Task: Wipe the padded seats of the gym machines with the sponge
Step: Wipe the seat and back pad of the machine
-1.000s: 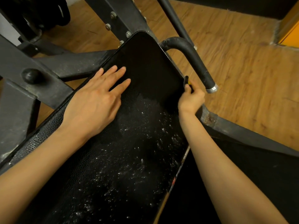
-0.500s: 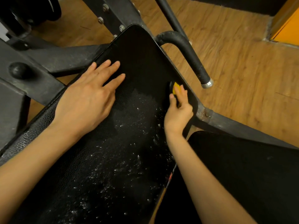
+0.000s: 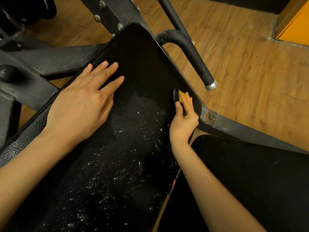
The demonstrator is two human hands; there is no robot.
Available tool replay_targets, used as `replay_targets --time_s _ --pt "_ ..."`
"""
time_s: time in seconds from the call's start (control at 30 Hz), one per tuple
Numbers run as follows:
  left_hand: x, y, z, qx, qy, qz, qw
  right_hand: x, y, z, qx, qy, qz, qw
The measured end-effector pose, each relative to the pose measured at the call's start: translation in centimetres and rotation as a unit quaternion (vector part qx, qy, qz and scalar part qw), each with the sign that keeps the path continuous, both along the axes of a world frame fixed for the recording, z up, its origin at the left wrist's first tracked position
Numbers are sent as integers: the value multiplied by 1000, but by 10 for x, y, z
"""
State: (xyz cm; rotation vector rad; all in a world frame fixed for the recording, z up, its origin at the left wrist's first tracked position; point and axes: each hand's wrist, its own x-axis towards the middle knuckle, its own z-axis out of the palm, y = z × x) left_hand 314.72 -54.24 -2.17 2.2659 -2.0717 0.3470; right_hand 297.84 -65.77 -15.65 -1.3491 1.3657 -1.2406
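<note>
Head view: left hand [image 3: 83, 104] lies flat, fingers straight, on the black pad [image 3: 137, 64] at nine o'clock. Right hand [image 3: 183, 121], at three o'clock, pinches a yellow sponge [image 3: 180, 96] against the pad's right edge, forearm extended.

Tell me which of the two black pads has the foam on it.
The long pad under both hands; white suds speckle its middle. The lower-right pad looks dry.

Two hands [image 3: 80, 104] [image 3: 183, 121], one sponge [image 3: 181, 96], two pads [image 3: 137, 64] [image 3: 250, 173], one handle [image 3: 194, 54]
</note>
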Motion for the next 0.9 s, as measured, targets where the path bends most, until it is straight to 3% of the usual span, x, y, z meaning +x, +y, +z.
replay_targets --time_s 0.13,0.2,0.33,0.43,0.5,0.63,0.7,0.9 --pt "0 0 -1 -3 -3 -1 1000 -10 -89 -3 98 -4 -28 995" --pt "0 -2 -1 -4 -4 0 1000 -9 -82 -2 132 -34 -52 989" --pt "1 -2 -1 0 -4 0 1000 -4 0 -7 -12 44 -7 999" --pt "0 -2 -2 -5 -4 -2 1000 -12 -37 -16 -76 72 28 994" --pt "0 -1 -2 -5 -7 -5 1000 -19 -67 -20 -45 73 19 996" --pt "-1 -1 -1 -11 -6 -1 1000 -35 -88 -27 152 40 -74 985" --pt "0 -1 -2 -15 -7 -1 1000 -35 -90 -21 203 28 -91 975" --pt "2 -2 -3 -15 -7 -6 1000 -24 -26 -20 111 59 -100 987"
